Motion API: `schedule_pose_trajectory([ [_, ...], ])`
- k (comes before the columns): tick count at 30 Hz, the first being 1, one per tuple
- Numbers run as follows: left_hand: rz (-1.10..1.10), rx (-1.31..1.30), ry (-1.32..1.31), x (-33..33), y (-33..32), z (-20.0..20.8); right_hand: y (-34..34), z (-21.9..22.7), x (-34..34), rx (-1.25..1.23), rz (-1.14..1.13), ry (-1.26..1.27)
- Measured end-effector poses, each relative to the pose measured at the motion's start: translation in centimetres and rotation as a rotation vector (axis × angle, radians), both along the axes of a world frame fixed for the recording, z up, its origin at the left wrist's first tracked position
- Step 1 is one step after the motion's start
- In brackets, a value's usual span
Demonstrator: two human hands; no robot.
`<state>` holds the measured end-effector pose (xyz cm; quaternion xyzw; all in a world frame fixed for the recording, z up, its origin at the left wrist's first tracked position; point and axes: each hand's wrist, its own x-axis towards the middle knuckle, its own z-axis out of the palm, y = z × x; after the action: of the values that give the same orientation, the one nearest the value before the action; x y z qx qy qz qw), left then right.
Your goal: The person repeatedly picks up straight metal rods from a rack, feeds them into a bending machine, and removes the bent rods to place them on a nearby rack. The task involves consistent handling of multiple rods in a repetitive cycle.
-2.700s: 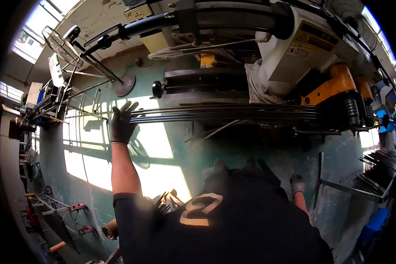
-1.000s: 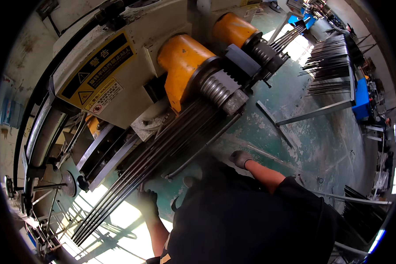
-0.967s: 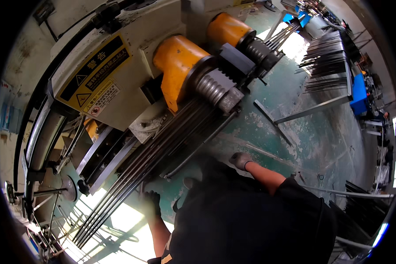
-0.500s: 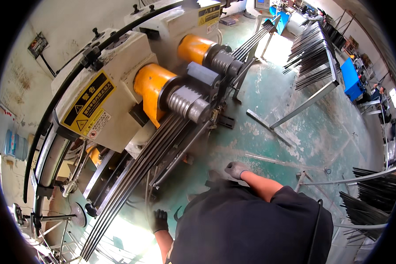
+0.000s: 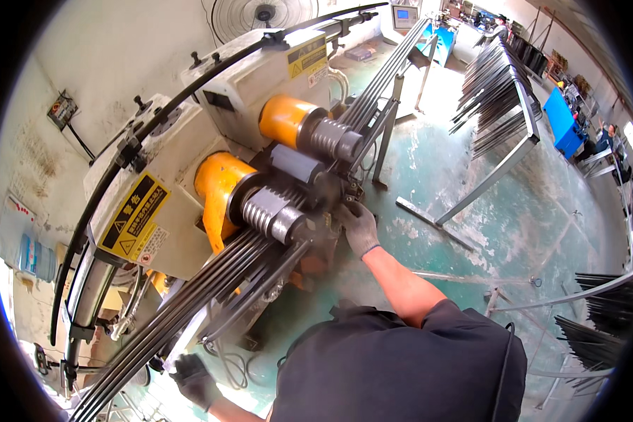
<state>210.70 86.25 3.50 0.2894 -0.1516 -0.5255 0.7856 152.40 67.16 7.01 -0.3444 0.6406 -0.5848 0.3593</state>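
I'm seeing dark matt metal rods (image 5: pixel 211 281), ribbed bare-steel rollers (image 5: pixel 271 211), glossy orange painted housings (image 5: pixel 218 184), and grey knit cloth gloves on my right hand (image 5: pixel 359 226) and left hand (image 5: pixel 193 380).

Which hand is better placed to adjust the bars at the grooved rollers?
Right. The gloved right hand is already at the machine beside the near grooved roller, where the metal bars pass through. The gloved left hand is far back, low by the bars' trailing end.

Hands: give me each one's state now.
Left hand: gloved, beside the long dark steel rods; grip unclear.
Right hand: gloved, touching the grey ribbed roller machine; grip unclear.
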Motion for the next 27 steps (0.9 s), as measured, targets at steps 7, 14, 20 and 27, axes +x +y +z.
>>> schedule_pose_trajectory([
  [7, 0.387, -0.333, -0.146, -10.8, -7.5, 28.5, -8.1, 3.2, 1.2, -0.195, 0.002, -0.536],
  [14, 0.187, -0.317, -0.716, -18.5, -15.5, 37.3, -15.6, -2.9, -1.5, -0.346, 0.103, 0.221],
  [20, -0.063, -0.566, -0.94, -24.3, -19.4, 40.7, -16.4, -3.9, -4.2, -0.474, 0.263, 0.662],
  [27, 0.08, -0.456, -1.4, -33.6, -24.3, 41.9, -10.6, 6.7, -1.5, -0.336, 0.108, -0.25],
])
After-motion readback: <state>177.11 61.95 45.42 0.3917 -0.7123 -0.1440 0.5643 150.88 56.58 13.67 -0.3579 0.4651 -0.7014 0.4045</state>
